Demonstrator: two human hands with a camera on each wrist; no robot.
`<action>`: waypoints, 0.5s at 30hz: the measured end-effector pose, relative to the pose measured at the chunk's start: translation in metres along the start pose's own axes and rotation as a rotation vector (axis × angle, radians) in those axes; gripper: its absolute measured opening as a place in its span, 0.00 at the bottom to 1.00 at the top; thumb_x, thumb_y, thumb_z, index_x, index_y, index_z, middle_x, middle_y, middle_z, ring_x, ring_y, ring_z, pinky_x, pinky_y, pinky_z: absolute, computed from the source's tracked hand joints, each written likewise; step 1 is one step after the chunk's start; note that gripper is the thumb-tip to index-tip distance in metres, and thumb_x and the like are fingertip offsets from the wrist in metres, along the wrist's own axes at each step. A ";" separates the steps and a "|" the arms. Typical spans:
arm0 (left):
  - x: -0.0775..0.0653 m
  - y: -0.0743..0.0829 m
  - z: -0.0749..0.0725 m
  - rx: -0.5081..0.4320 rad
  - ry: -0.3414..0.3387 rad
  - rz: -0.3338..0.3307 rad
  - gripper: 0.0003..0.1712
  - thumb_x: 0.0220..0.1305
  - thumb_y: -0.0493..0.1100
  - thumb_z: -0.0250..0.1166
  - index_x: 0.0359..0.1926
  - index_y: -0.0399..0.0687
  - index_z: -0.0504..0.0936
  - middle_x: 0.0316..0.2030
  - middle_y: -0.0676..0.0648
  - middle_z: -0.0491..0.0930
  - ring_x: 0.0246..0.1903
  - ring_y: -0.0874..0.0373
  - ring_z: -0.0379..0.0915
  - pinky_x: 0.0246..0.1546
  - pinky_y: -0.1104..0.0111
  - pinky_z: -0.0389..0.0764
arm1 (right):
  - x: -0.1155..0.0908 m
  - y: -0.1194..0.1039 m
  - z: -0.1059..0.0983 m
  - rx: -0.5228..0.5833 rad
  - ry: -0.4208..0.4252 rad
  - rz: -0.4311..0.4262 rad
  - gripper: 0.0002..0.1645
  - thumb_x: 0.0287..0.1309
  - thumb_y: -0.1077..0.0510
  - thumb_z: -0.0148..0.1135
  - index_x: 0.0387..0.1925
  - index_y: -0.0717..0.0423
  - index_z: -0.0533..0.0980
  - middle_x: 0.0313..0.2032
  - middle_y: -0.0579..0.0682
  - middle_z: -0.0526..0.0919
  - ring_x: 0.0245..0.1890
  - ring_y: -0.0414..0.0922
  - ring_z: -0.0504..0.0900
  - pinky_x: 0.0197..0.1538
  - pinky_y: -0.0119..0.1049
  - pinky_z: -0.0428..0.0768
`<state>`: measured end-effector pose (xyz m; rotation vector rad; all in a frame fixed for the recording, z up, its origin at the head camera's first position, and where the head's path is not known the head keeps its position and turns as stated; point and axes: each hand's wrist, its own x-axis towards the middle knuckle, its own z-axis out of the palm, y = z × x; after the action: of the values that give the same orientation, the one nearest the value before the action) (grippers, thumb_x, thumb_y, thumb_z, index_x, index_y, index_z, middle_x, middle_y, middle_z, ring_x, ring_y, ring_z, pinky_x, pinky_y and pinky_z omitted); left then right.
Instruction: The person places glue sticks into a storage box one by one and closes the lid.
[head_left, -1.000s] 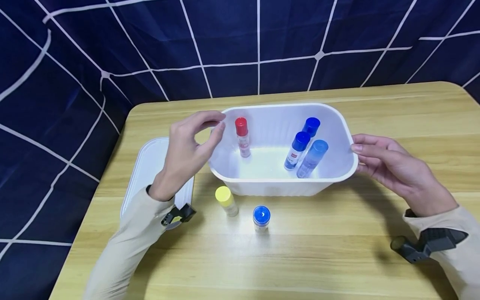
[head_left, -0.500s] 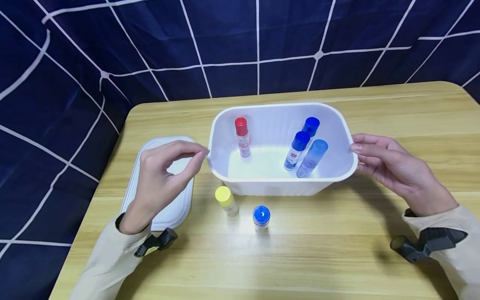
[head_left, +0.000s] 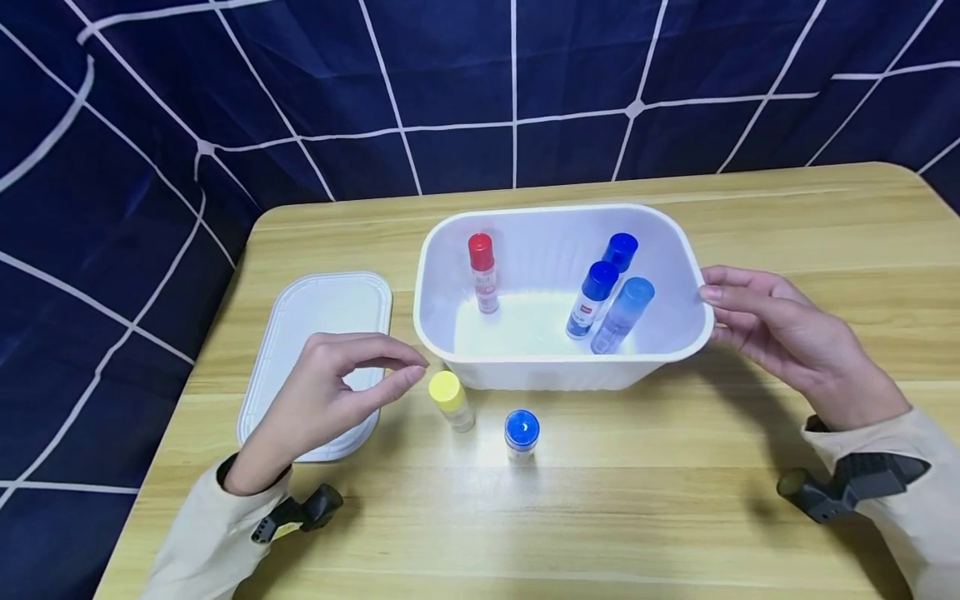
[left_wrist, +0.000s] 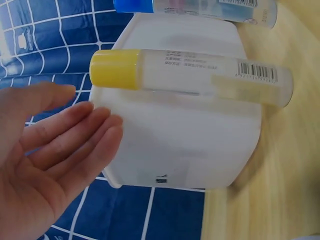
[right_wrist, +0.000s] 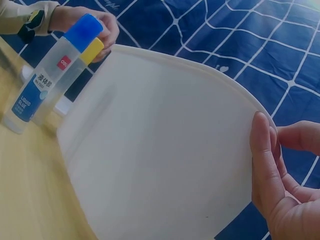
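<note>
1. A dark blue cloth with white grid lines hangs behind a light wooden table
2. The right hand pinches the right rim of a white rectangular plastic box
3. The left hand is free, fingers relaxed, just beside a clear plastic bottle with yellow cap
4. This bottle stands on the table in front of the box
5. The box holds one red-capped bottle and three blue-capped bottles

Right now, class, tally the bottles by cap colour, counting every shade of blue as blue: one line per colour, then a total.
Red-capped bottle: 1
Yellow-capped bottle: 1
Blue-capped bottles: 4
Total: 6
</note>
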<state>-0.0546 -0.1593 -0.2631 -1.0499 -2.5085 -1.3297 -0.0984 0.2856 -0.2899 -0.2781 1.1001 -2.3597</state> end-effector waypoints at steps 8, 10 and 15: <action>-0.001 -0.005 0.007 -0.063 -0.111 -0.032 0.11 0.58 0.35 0.69 0.44 0.45 0.85 0.38 0.55 0.85 0.35 0.65 0.82 0.41 0.71 0.82 | -0.001 0.001 0.000 0.056 -0.019 -0.004 0.23 0.69 0.76 0.32 0.52 0.73 0.74 0.46 0.64 0.83 0.44 0.51 0.85 0.45 0.40 0.84; -0.001 -0.005 0.008 -0.078 -0.115 -0.034 0.13 0.56 0.35 0.71 0.44 0.45 0.85 0.38 0.55 0.85 0.36 0.65 0.82 0.41 0.70 0.82 | -0.001 0.001 0.000 0.060 -0.011 0.000 0.23 0.69 0.76 0.32 0.52 0.73 0.74 0.46 0.64 0.83 0.44 0.51 0.85 0.45 0.40 0.84; -0.002 -0.007 0.011 -0.105 -0.122 -0.018 0.21 0.47 0.37 0.77 0.45 0.45 0.85 0.39 0.54 0.85 0.37 0.63 0.82 0.43 0.69 0.82 | -0.001 0.001 0.001 0.076 -0.004 0.004 0.23 0.69 0.76 0.32 0.52 0.73 0.74 0.45 0.65 0.83 0.44 0.52 0.85 0.45 0.41 0.84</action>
<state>-0.0552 -0.1543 -0.2756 -1.1667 -2.5642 -1.4594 -0.0965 0.2851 -0.2898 -0.2527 1.0057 -2.3901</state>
